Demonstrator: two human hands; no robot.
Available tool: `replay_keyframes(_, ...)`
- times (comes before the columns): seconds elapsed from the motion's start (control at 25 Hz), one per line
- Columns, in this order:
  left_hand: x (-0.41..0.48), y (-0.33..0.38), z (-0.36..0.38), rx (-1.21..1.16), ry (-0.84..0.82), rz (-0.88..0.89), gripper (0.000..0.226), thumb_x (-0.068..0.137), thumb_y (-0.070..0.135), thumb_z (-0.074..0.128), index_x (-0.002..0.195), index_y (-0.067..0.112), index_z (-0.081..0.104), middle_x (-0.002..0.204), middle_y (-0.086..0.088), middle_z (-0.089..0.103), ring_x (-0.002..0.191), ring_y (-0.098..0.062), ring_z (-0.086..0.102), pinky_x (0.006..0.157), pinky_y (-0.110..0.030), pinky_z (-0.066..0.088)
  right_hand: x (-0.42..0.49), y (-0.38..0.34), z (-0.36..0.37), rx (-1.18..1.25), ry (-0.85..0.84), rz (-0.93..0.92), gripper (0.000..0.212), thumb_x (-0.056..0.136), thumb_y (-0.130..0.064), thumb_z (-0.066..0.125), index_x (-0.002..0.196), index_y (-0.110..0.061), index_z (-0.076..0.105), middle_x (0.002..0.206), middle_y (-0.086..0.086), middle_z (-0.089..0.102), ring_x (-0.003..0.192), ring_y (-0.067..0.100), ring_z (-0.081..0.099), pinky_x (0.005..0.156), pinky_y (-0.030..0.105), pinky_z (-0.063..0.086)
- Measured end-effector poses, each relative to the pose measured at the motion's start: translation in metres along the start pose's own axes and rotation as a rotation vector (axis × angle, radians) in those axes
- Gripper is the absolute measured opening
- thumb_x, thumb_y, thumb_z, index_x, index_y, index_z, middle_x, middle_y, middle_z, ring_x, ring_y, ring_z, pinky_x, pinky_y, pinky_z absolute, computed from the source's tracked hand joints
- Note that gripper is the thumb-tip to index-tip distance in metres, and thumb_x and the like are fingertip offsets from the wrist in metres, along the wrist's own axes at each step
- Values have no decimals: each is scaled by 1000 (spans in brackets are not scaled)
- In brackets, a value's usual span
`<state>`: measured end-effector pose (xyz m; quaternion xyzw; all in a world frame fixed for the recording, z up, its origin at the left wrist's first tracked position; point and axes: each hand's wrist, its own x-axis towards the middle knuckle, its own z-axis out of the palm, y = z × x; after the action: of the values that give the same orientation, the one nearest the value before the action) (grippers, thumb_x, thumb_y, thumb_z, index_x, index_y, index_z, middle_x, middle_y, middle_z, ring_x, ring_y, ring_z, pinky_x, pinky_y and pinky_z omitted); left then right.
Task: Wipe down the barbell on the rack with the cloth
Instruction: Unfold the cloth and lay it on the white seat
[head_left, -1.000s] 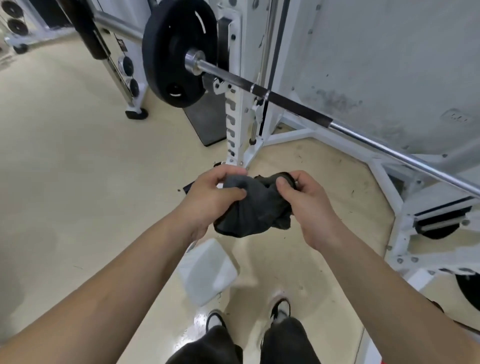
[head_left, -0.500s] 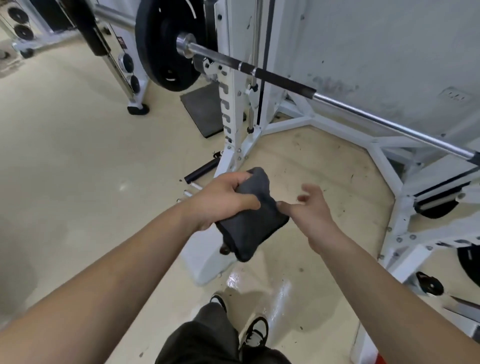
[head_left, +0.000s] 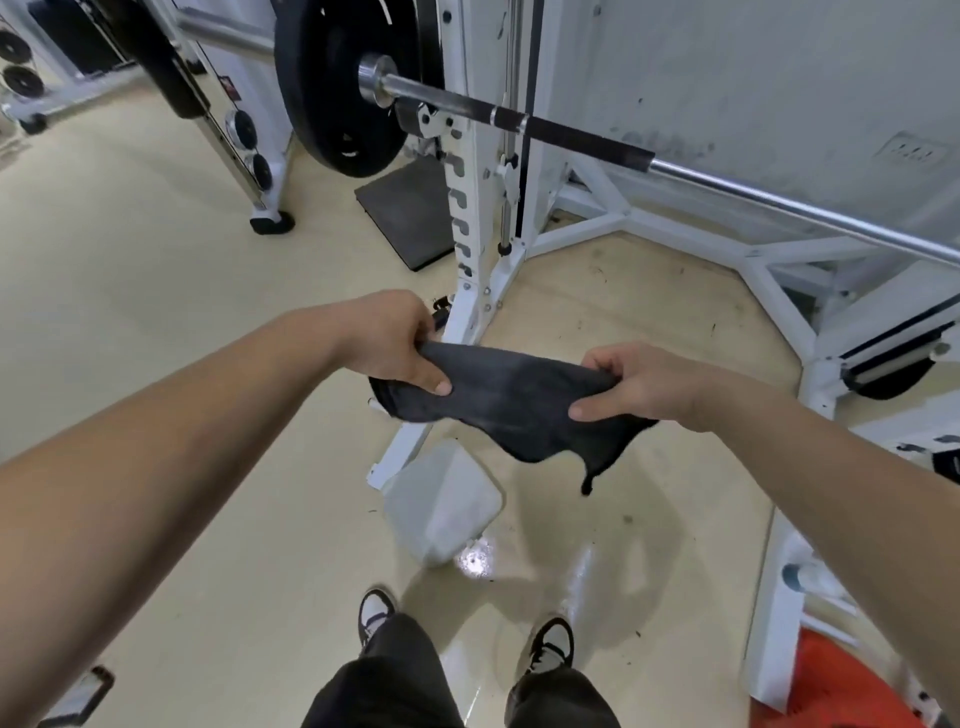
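Observation:
A dark grey cloth (head_left: 511, 402) is stretched between my two hands at waist height, its lower edge hanging loose. My left hand (head_left: 387, 340) pinches its left end and my right hand (head_left: 641, 382) pinches its right end. The barbell (head_left: 727, 184) lies on the white rack (head_left: 470, 208) above and beyond the cloth, running from upper middle down to the right edge. It has a chrome shaft, a black sleeve section and a black weight plate (head_left: 337, 88) on its left end. Neither hand touches the bar.
A white plastic container (head_left: 441, 504) lies on the beige floor below the cloth, by the rack's foot. A dark mat (head_left: 405, 213) sits behind the upright. Another machine (head_left: 244, 135) stands at back left. An orange object (head_left: 841, 686) shows at bottom right. My shoes are near the bottom edge.
The cloth was bunched in my left hand with the right hand off it; now both hands hold it and it is pulled out wide between them.

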<state>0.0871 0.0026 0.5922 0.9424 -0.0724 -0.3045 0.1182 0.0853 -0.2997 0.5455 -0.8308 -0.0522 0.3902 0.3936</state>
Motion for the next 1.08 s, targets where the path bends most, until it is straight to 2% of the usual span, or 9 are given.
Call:
replay_keyframes(0.04,5,-23,5,-41,-60,-33,44,75,53,85,84,11,74,85,-8,76,85,-26,72,70,-33,55,10,-1,9,56,-6,49,18,83,-23,86,85,-19,68,89,1,72,87,24,68,70,31,50)
replay_keyframes(0.12,15,-69,16,-367,-170,-56,38,74,50,88,83,15,78,85,-2,80,87,-20,75,76,-31,57,33,0,33,175,13,145,19,86,-23,84,99,-14,73,101,8,77,97,28,72,77,35,56)
replay_keyframes(0.32,44,-172,80,-1198,-269,16,42,71,15,82,111,6,74,103,-12,77,96,-24,74,76,-28,60,96,18,126,739,154,265,40,94,-31,75,126,-6,70,119,9,78,110,27,74,96,44,59)
replay_keyframes(0.44,77,-212,146,-1415,-231,-49,44,78,5,70,122,3,70,109,-15,75,100,-27,73,83,-34,62,148,58,195,896,210,342,38,100,-41,66,125,-12,71,119,7,79,109,26,75,90,44,61)
replay_keyframes(0.64,160,-252,307,-1613,-101,-375,29,93,18,69,120,9,73,116,-12,78,102,-28,76,83,-38,60,242,174,300,994,290,444,34,99,-37,69,122,-12,69,115,9,79,104,31,76,87,55,62)
replay_keyframes(0.76,220,-264,394,-1505,-43,-440,28,97,17,65,124,13,71,117,-9,78,103,-26,75,76,-35,59,295,245,351,1017,286,471,29,97,-13,67,126,-11,66,118,13,77,106,34,74,86,53,63)
replay_keyframes(0.88,279,-282,449,-1255,78,-302,19,102,21,63,118,23,71,115,-8,77,102,-25,75,80,-38,62,346,297,389,975,305,457,31,97,-1,55,126,-11,62,117,17,74,105,36,73,79,51,65)
replay_keyframes(1.0,321,-302,469,-737,205,-76,11,104,29,54,109,28,64,99,5,69,90,-15,66,73,-29,53,387,331,417,900,306,487,30,98,2,45,120,-11,62,114,19,74,105,40,73,87,60,62)
replay_keyframes(1.08,338,-310,474,-394,235,24,11,106,29,47,109,27,57,92,3,65,84,-16,60,64,-26,41,407,345,435,883,275,524,31,98,3,43,120,-7,63,115,21,74,103,41,74,84,60,62)
